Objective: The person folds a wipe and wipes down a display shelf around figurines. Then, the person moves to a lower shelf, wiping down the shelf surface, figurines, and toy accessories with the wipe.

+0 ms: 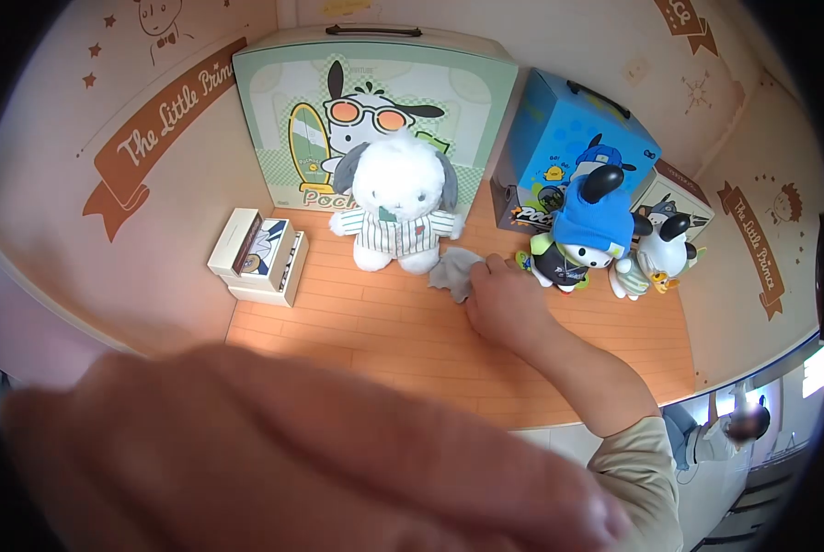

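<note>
Grey cloth lies on the wood-patterned surface beside one white plush dog, pinched in the person's right fingers. The left hand looms blurred in front; its grip cannot be told. Two ribbon banners, left and right, read "The Little Prince". Two handled boxes, green and blue, show partly hidden lettering, "Poch" on the green. Two dog figures, blue-hatted and white-headed, stand right.
</note>
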The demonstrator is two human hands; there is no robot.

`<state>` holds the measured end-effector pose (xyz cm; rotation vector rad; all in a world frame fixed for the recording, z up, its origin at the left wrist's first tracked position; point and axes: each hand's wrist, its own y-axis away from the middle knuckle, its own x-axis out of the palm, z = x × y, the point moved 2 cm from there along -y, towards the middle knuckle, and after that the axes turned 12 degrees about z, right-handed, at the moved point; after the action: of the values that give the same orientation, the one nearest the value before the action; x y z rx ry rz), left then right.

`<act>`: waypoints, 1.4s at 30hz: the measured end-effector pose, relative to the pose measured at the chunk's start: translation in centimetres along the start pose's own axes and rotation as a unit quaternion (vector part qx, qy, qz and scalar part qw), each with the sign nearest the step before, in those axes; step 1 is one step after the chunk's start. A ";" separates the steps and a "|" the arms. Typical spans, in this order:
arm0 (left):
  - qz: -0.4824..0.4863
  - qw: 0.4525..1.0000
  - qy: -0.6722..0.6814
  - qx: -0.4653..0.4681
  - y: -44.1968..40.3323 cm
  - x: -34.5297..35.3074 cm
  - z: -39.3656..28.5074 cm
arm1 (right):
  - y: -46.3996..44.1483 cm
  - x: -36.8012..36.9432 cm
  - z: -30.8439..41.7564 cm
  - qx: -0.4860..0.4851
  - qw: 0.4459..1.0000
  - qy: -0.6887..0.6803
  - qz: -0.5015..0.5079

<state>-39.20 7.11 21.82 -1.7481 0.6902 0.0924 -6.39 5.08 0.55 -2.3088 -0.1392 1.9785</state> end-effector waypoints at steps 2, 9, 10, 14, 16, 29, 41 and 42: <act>0.001 1.000 0.004 -0.002 0.2 0.1 -0.1 | 0.1 0.0 0.0 -0.002 1.000 -0.008 -0.007; 0.013 1.000 0.012 0.002 0.1 -0.3 0.0 | 0.0 -0.3 0.1 0.002 1.000 -0.007 -0.010; 0.018 1.000 0.012 0.004 0.0 -0.5 0.0 | -0.1 -0.4 0.2 0.005 1.000 -0.009 -0.012; 0.033 0.999 0.008 0.007 -0.3 -1.1 0.1 | 0.0 -0.3 0.0 -0.002 1.000 -0.015 -0.027; 0.035 0.999 0.006 0.009 -0.4 -1.2 0.2 | 0.0 -0.7 -0.1 -0.001 1.000 -0.015 -0.018; 0.086 0.995 -0.019 0.047 -2.8 -3.5 -0.4 | 0.1 -0.4 0.0 -0.005 1.000 -0.005 -0.018; 0.066 0.991 -0.010 0.117 -4.8 -2.1 -0.6 | 0.0 2.0 -0.6 -0.044 0.996 0.076 -0.004; 0.062 0.989 -0.017 0.137 -5.4 -2.1 -0.8 | -0.3 0.9 -0.5 -0.039 0.995 0.089 -0.021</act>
<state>-38.55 7.93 27.58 -1.4383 0.7505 0.1073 -5.74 5.49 -0.21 -2.4946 -0.2535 1.7688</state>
